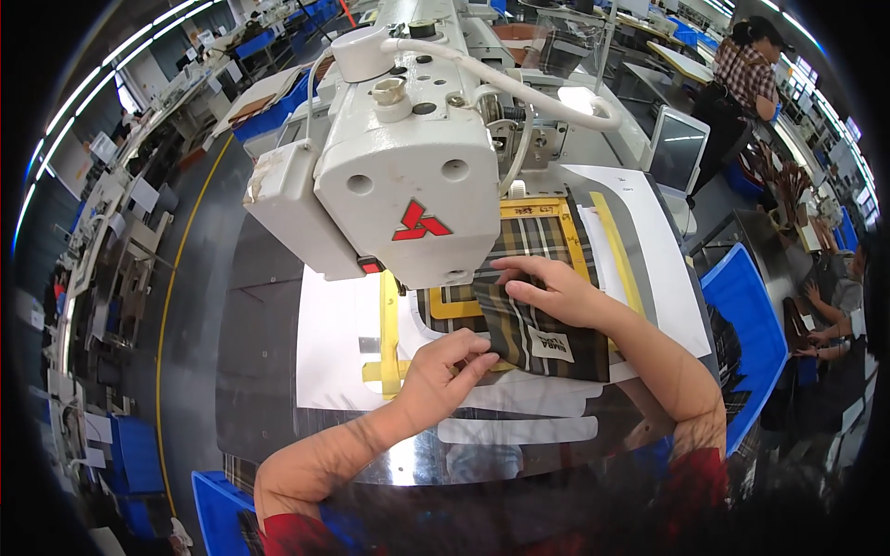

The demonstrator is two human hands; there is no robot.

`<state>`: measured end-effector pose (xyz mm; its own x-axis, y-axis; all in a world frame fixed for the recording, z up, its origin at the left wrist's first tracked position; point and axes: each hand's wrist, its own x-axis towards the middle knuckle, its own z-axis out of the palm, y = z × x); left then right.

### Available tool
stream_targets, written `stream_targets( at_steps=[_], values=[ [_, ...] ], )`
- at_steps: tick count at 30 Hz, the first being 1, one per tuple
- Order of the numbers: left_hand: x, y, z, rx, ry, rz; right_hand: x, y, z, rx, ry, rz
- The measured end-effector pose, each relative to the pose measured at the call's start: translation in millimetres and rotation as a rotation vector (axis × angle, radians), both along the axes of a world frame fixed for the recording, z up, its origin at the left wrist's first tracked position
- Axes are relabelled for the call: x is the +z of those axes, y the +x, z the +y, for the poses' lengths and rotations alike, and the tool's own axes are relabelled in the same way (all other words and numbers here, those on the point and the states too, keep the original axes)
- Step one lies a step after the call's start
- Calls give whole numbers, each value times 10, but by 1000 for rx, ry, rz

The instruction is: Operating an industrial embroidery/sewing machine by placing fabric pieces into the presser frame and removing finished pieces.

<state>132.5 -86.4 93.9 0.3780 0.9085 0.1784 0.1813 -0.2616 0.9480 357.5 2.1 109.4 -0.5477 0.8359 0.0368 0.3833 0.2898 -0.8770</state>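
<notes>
A piece of plaid fabric [519, 326], dark with tan and white stripes and a small pale label [552, 347], lies over a yellow-edged template frame [581, 243]. My left hand [443, 372] is closed at the near left corner of the fabric, thumb and forefinger pinching its edge. On the far side of the same piece, my right hand [553, 289] has its fingers bent over the upper edge and appears to grip it. More plaid fabric [533, 239] shows inside the frame, beyond my right hand. The white sewing machine head [408, 176] stands just beyond my hands and hides its needle area.
White sheets [334, 324] with yellow tape strips [390, 324] lie on the dark machine table [264, 343]. Blue bins stand at the right [756, 324] and lower left [218, 510]. A screen [680, 148] stands at the back right, near a person in a checked shirt [742, 79].
</notes>
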Motion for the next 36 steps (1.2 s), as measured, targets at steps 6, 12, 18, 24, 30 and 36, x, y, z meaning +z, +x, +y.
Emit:
stream_targets(
  at_steps=[6, 12, 18, 24, 30, 36],
  values=[
    [80, -52, -39, 15, -171, -91, 103, 47, -31, -74, -289, 40],
    [107, -68, -23, 115, -391, -254, 194, 234, -83, -194, -461, 295],
    [94, -92, 3, 141, -449, -335, 219, 223, -116, -221, -487, 374],
    [90, -101, 27, 139, -499, -330, 200, 241, -90, -224, -522, 378],
    [100, -84, 28, 115, -513, -373, 114, 188, -81, -244, -544, 302],
    [112, -108, -12, 124, -497, -408, 68, 115, -97, -239, -523, 210]
  ],
)
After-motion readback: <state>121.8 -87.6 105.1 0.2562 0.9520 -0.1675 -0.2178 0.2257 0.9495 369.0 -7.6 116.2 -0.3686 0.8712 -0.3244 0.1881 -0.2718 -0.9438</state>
